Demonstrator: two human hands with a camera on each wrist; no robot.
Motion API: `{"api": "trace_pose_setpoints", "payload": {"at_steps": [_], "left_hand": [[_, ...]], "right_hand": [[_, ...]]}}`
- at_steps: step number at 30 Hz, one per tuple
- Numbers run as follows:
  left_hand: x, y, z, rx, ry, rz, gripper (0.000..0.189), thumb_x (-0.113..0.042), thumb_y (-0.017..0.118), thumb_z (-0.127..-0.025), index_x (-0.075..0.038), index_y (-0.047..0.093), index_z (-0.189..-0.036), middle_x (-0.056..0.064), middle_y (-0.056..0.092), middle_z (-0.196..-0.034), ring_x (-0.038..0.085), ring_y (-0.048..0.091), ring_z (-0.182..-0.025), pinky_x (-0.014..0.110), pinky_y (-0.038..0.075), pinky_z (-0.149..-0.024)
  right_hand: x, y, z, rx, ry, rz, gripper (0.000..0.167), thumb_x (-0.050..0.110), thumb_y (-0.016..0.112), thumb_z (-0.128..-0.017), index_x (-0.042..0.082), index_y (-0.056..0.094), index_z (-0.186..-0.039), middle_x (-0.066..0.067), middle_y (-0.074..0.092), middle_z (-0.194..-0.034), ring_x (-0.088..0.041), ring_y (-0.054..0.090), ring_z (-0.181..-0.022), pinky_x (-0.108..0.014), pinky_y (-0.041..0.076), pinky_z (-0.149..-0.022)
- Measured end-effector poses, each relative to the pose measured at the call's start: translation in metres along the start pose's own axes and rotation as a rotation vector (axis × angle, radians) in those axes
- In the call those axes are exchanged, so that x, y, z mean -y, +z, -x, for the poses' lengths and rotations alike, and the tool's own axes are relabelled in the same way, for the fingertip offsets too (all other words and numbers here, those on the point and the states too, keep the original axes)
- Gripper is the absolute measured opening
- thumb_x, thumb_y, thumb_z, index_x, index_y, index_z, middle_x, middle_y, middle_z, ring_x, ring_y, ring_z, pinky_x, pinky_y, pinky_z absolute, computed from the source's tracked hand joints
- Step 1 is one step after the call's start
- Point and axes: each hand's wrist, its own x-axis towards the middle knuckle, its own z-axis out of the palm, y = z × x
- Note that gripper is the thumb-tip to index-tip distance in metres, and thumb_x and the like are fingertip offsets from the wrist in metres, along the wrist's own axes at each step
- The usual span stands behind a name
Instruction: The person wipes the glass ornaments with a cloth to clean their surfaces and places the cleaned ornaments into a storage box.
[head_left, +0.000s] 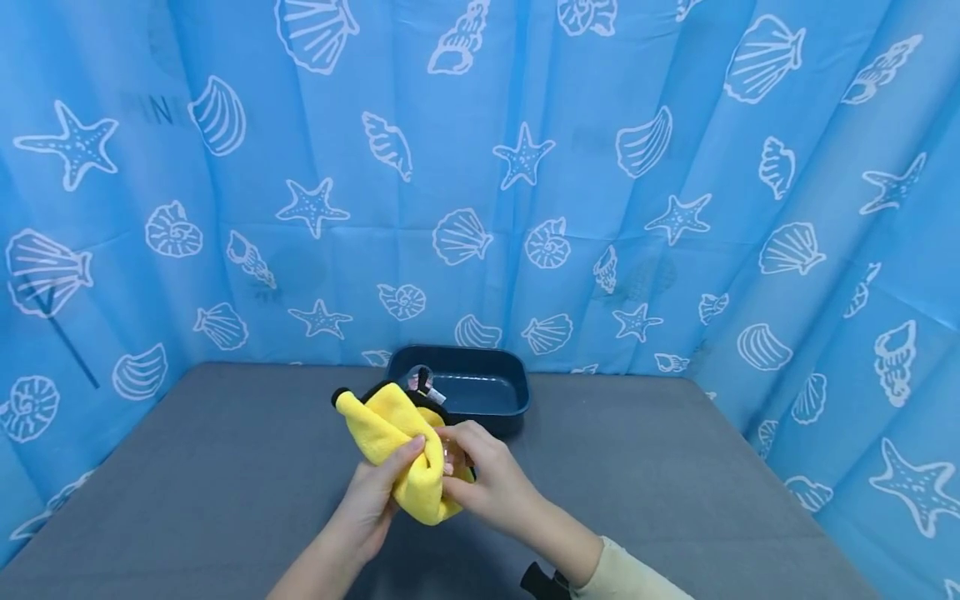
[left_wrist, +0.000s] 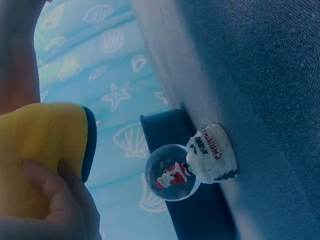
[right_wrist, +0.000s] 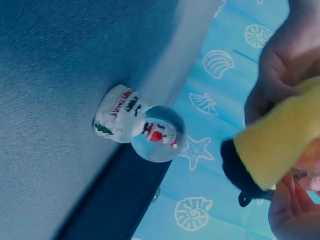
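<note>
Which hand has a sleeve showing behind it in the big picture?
The right hand: a cream sleeve shows behind it. Behind the left hand, whose thumb presses the yellow cloth, only bare arm shows.

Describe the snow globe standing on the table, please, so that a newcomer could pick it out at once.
On the grey table, find the dark blue basin by the shell-patterned curtain. The snow globe stands just on its near side, beyond the yellow cloth. Unlike both, it has a clear ball enclosing a red-and-white figure, on a white base lettered "Merry Christmas".
</note>
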Motion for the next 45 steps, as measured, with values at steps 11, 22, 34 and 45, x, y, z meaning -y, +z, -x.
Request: {"api": "trace_pose_setpoints", "payload": {"at_steps": [11, 22, 34, 45], "left_hand": [[-0.001, -0.001, 0.002, -0.04, -0.002, -0.091, 0.052, -0.027, 0.067, -0.09, -0.001, 0.041, -0.126, 0.005, 0.057, -0.103, 0.016, 0.057, -0.09, 0.031, 0.047, -0.082], [0.0, -0.003, 0.001, -0.039, -0.03, -0.141, 0.052, -0.027, 0.068, -0.089, 0.0, 0.042, -0.125, 0.006, 0.058, -0.102, 0.017, 0.058, -0.089, 0.032, 0.046, -0.082], [0.002, -0.007, 0.0, 0.018, -0.015, -0.129, 0.046, -0.018, 0.069, -0.089, 0.0, 0.044, -0.122, 0.007, 0.057, -0.101, 0.019, 0.058, -0.088, 0.034, 0.049, -0.079], [0.002, -0.01, 0.0, 0.007, -0.014, -0.149, 0.05, -0.023, 0.069, -0.091, 0.002, 0.041, -0.125, 0.009, 0.057, -0.106, 0.017, 0.059, -0.091, 0.033, 0.05, -0.08]], "right_hand": [[-0.005, -0.012, -0.005, 0.178, 0.323, -0.414, 0.036, 0.016, 0.062, -0.096, -0.009, 0.057, -0.122, -0.007, 0.061, -0.094, -0.016, 0.056, -0.08, -0.026, 0.052, -0.074], [-0.01, -0.016, -0.01, 0.209, 0.48, -0.643, 0.037, 0.023, 0.049, -0.103, -0.012, 0.058, -0.106, -0.003, 0.061, -0.084, -0.013, 0.057, -0.075, -0.025, 0.052, -0.071], [-0.015, -0.017, -0.01, 0.218, 0.577, -0.91, 0.039, 0.038, 0.037, -0.105, 0.011, 0.06, -0.089, 0.001, 0.059, -0.074, -0.01, 0.056, -0.065, -0.024, 0.052, -0.066], [-0.017, -0.015, -0.009, 0.163, 0.522, -0.832, 0.035, 0.035, 0.045, -0.104, 0.004, 0.061, -0.099, -0.002, 0.058, -0.083, -0.014, 0.056, -0.075, -0.025, 0.051, -0.072]]}}
